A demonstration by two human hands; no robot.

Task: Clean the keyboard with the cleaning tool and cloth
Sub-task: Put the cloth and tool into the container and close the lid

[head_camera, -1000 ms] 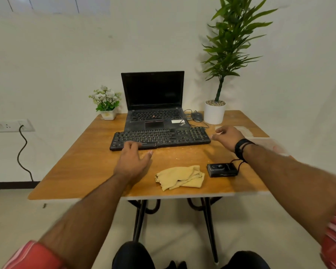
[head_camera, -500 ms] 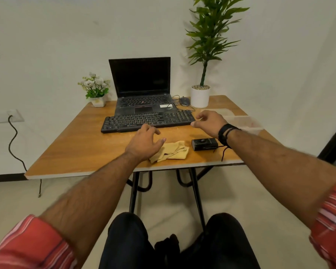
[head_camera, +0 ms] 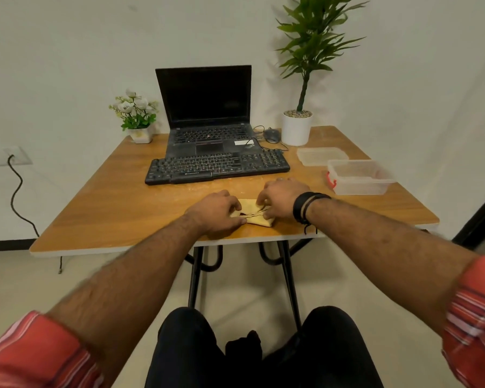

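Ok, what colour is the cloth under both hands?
Pale yellow; the cloth shows best in the head view, between the hands.

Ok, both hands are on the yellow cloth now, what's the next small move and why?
Probably lift the cloth with both hands and carry it to the keyboard; the cloth lies near the table edge, apart from the keyboard, which looks dusty.

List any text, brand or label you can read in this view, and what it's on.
None can be read.
Keyboard: small light mark on its front edge, too blurred to read; key legends too small.
Laptop: white sticker on the palm rest, no legible print; key legends too small.
Clear container: no print visible.
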